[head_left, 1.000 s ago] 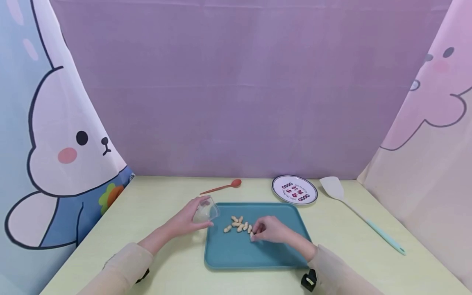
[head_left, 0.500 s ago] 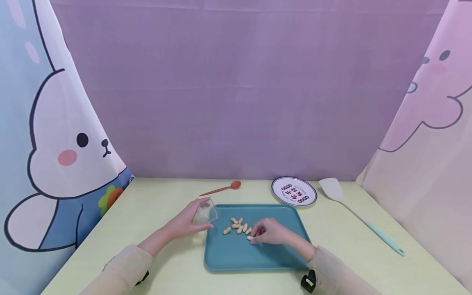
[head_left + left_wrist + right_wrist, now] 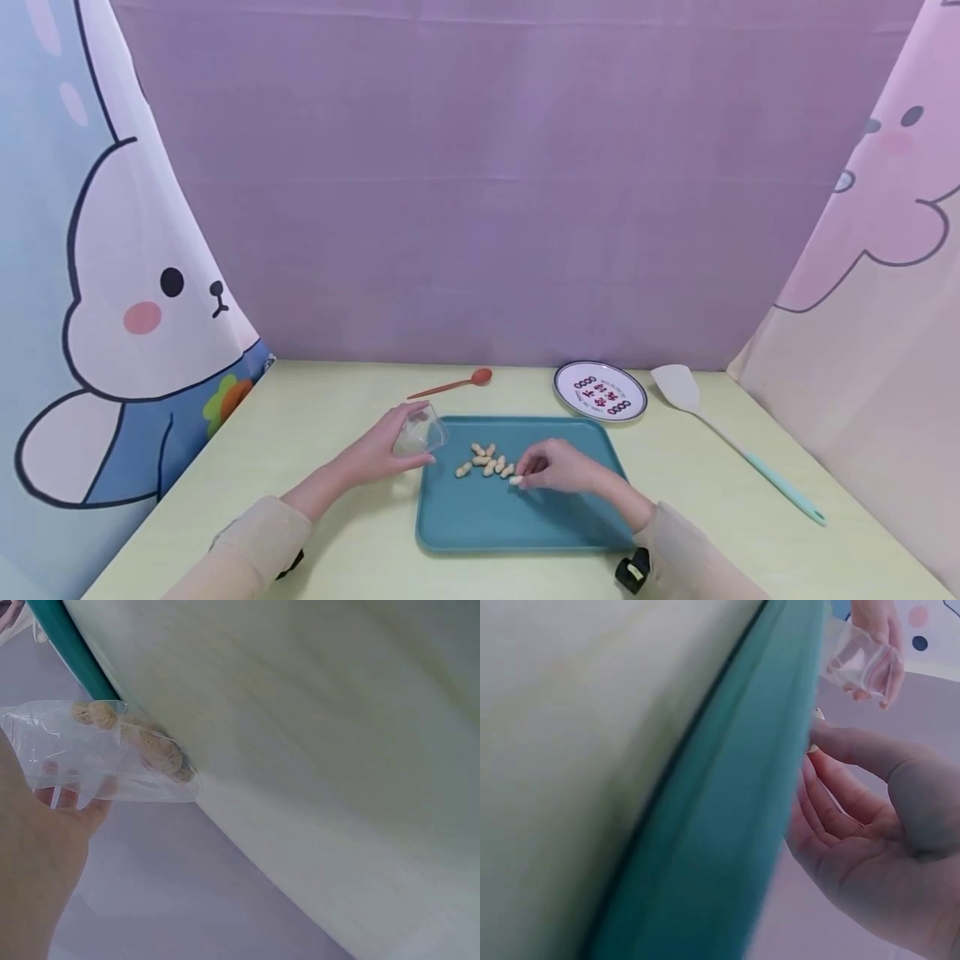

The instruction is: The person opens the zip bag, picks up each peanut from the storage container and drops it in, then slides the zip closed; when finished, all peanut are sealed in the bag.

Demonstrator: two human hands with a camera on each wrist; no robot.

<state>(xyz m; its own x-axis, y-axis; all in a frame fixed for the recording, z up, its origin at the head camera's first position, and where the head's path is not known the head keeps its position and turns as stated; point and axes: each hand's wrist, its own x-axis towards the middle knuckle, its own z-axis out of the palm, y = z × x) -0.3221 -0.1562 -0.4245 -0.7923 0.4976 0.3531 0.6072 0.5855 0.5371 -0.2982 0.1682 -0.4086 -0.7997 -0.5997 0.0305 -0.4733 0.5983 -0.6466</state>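
My left hand (image 3: 381,446) grips a tilted clear plastic cup (image 3: 422,432) at the left edge of the teal tray (image 3: 480,525). Several peanuts (image 3: 159,752) show inside this cup in the left wrist view. Over the middle of the tray, my right hand (image 3: 557,467) pinches one pale peanut (image 3: 515,481) between thumb and fingers. Just left of those fingertips, several more unshelled peanuts (image 3: 487,461) lie loosely grouped on the tray. In the right wrist view the tray's rim (image 3: 727,780) hides most of the pinched peanut.
A red-orange spoon (image 3: 450,385) lies behind the tray. At the back right sits a white plate (image 3: 600,392) with red writing. Right of it is a spatula (image 3: 720,429) with a mint handle (image 3: 783,485). A purple cloth (image 3: 487,183) hangs behind the table.
The pinched peanut and my right hand have shifted slightly, now a little farther right than half a second ago. My left hand and the cup have stayed in place.
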